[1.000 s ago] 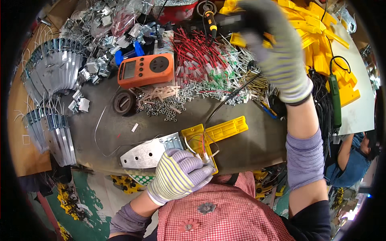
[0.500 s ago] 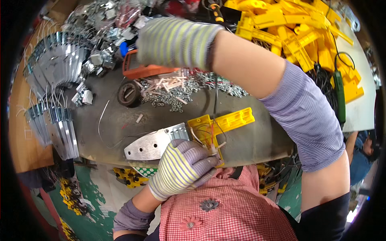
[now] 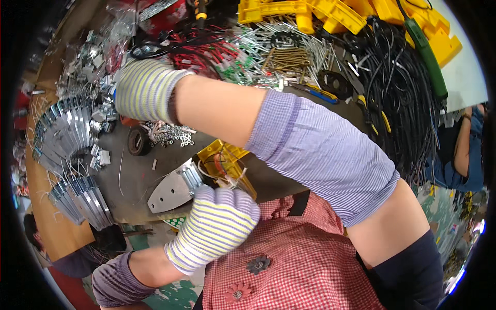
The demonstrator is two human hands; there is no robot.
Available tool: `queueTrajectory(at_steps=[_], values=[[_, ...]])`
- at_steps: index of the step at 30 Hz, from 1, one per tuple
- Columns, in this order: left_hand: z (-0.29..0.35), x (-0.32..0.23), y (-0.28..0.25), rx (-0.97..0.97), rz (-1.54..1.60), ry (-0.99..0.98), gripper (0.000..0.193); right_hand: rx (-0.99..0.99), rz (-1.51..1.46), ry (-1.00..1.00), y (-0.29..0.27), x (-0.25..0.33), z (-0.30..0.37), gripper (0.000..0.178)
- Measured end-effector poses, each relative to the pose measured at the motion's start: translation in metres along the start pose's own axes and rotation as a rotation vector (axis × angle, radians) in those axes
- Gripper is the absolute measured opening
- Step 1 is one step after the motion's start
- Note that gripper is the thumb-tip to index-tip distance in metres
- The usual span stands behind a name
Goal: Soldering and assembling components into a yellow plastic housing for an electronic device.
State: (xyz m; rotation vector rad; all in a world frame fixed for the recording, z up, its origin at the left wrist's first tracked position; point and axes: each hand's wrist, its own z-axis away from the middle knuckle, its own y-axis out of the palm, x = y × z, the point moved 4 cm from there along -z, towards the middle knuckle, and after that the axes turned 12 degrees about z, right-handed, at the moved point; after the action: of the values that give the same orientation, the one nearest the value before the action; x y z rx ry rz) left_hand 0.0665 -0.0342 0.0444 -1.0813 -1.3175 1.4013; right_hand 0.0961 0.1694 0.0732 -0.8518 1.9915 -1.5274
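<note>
My left hand [image 3: 217, 222], in a striped glove, is closed with its knuckles up at the table's near edge; what its fingers hold is hidden. Right beyond it lies a yellow plastic housing [image 3: 243, 181] with thin wires. A pointed silver metal plate [image 3: 173, 192] with holes adjoins the housing on its left. My right hand [image 3: 147, 90], gloved alike, reaches across to the far left, over the edge of a heap of small silver metal parts [image 3: 93, 59]. Its fingers are hidden behind the back of the glove.
A black tape roll [image 3: 138, 141] and loose nuts [image 3: 168, 133] lie below my right hand. Fanned metal plates [image 3: 64, 126] stand at left. Farther back are screws [image 3: 289, 59], black cables [image 3: 387, 77], a blue cutter [image 3: 320, 94], yellow housings [image 3: 336, 13] and a green tool [image 3: 426, 57].
My right hand has moved left and a little lower in the picture. The view has shifted, showing more cables and screws. My left hand has curled more tightly beside the housing.
</note>
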Motion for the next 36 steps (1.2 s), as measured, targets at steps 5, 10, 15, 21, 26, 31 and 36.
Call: queueTrajectory(at_steps=[5, 10, 15, 21, 26, 31, 36], values=[[-0.012, 0.016, 0.021, 0.008, 0.068, -0.131, 0.015, 0.1, -0.044, 0.139, 0.048, -0.027, -0.016, 0.031], [0.011, 0.002, 0.02, -0.08, 0.042, -0.376, 0.017, -0.015, -0.06, 0.06, 0.011, 0.001, -0.017, 0.03], [0.018, 0.009, 0.025, -0.29, 0.146, -0.397, 0.027, 0.01, -0.04, 0.105, 0.022, -0.009, -0.012, 0.029], [0.032, 0.015, 0.021, -0.485, 0.37, -0.319, 0.03, 0.02, -0.121, 0.095, 0.033, -0.011, -0.025, 0.042], [0.034, 0.015, 0.029, -0.605, 0.476, -0.27, 0.025, 0.034, -0.027, -0.034, 0.027, -0.007, -0.016, 0.03], [0.03, 0.018, 0.043, -0.538, 0.439, -0.305, 0.025, -0.027, 0.013, -0.028, 0.014, -0.008, -0.002, 0.022], [0.034, 0.022, 0.046, -0.665, 0.551, -0.317, 0.033, -0.418, 0.358, -0.239, -0.022, 0.041, 0.051, 0.006]])
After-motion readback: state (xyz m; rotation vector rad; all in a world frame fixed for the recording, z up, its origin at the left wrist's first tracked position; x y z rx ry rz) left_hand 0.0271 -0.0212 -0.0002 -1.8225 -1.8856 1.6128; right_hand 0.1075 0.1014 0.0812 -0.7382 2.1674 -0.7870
